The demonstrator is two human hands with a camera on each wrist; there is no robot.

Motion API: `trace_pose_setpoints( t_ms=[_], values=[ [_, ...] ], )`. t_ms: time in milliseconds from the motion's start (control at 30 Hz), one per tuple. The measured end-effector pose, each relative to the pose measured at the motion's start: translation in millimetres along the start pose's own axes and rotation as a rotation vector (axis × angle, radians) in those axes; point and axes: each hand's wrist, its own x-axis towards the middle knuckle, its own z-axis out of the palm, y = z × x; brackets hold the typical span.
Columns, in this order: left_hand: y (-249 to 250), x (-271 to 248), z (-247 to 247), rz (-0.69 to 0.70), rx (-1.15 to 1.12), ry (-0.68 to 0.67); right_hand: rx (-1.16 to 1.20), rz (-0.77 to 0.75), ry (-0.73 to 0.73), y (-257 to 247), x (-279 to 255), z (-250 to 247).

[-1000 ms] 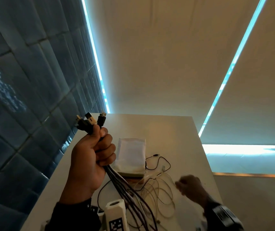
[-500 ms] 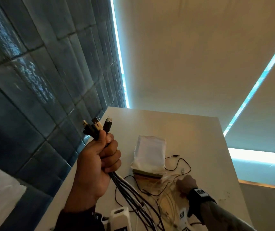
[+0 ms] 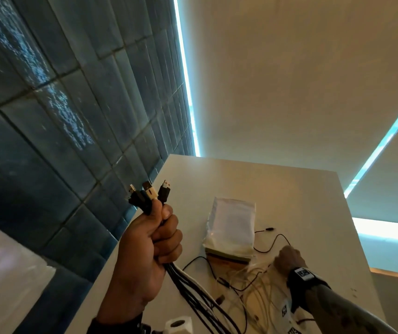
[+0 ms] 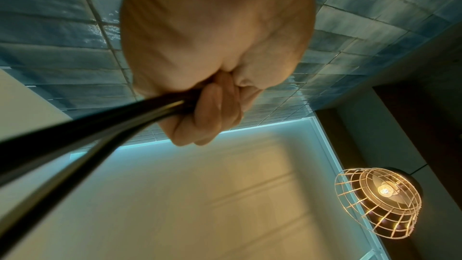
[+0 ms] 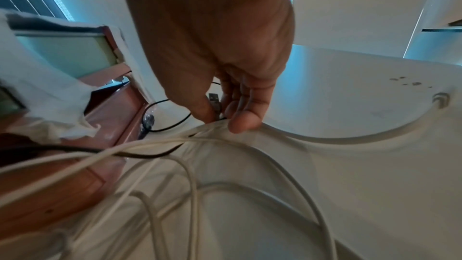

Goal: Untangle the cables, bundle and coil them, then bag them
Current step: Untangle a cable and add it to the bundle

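The left hand [image 3: 148, 256] is raised above the desk [image 3: 289, 196], its fingers [image 4: 212, 106] clenched round a bundle of mostly black cables [image 3: 193, 292]. The USB plugs [image 3: 148, 192] stand up out of the fist, and the cords trail down toward the near edge of the desk. The right hand [image 3: 288, 259] is down on the desk just beside a stack of clear bags [image 3: 231, 225]. In the right-wrist view its thumb and fingers [image 5: 246, 118] pinch a metal USB plug [image 5: 215, 102] at the end of a white cable [image 5: 325, 139], with several other white loops and one thin black cable [image 5: 160, 126] crossing right under the pinch.

The main risk appears to be a snag. The white cables [image 3: 253, 285] lie looped over each other and over the thin black one, so pulling the pinched plug upward would likely drag the whole nest rather than free one cord, and could tighten a crossing into a knot. A hard tug might also sweep the loops against the bag stack and shift it. The hold on the plug looks light, a fingertip pinch only, so it could slip if a loop catches. In the raised fist the plugs sit at uneven heights; a loosened grip would probably let a cord slide down out of the bundle.
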Motion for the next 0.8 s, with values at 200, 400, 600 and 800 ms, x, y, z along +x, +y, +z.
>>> trace_pose_setpoints(
  t_ms=[200, 400, 600, 800],
  values=[
    [-6, 6, 7, 0.017, 0.031, -0.033, 0.254, -0.139, 0.183, 2, -10, -14],
    [-19, 12, 21, 0.074, 0.165, -0.041, 0.466, -0.503, 0.448, -29, -55, -62],
    [-35, 21, 39, 0.075, 0.320, -0.062, 0.932, -0.562, 0.328, -57, -97, -104],
    [-56, 34, 44, 0.102, 0.534, 0.006, 1.313, -0.720, 0.076, -85, -147, -118]
  ],
)
